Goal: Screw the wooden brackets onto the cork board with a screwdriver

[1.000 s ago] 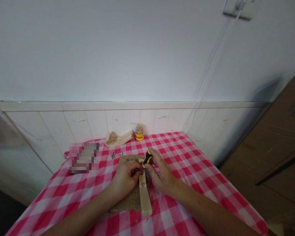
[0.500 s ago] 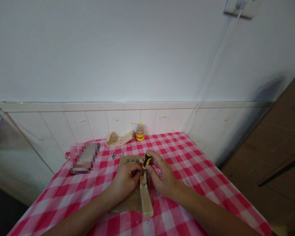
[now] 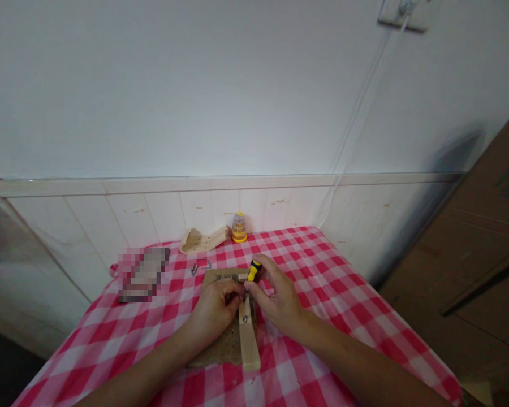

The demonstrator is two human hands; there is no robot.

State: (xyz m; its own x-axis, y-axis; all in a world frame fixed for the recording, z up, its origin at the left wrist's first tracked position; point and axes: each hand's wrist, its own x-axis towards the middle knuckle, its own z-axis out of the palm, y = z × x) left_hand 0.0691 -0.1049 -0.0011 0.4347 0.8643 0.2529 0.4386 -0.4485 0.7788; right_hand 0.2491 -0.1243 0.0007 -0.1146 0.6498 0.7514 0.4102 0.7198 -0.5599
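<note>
My right hand point(image 3: 280, 294) grips a small yellow-and-black screwdriver point(image 3: 253, 271) by its handle, which tilts upward with its tip end down at the wood. Beside that lower end, my left hand point(image 3: 216, 308) is closed in a pinch; whatever its fingertips hold is hidden. Below both hands lies a pale wooden piece point(image 3: 249, 345) with a metal fastener point(image 3: 245, 319) in its face. The far part of the wood is partly covered by my fingers. Under it is a flat piece of brown cardboard point(image 3: 214, 350) with dark print.
A curved wooden part point(image 3: 203, 240) and a clear-and-yellow bit container point(image 3: 239, 228) stand by the wall. Loose metal hardware point(image 3: 201, 265) lies behind the cardboard. A blurred flat object point(image 3: 146, 274) is at left on the checked cloth point(image 3: 322, 271). A large brown cardboard box point(image 3: 470, 254) stands right.
The screwdriver handle has turned in my right fingers, showing more yellow now. My right fingers have shifted on it. My left hand stays at the wood; the whole view has shifted slightly.
</note>
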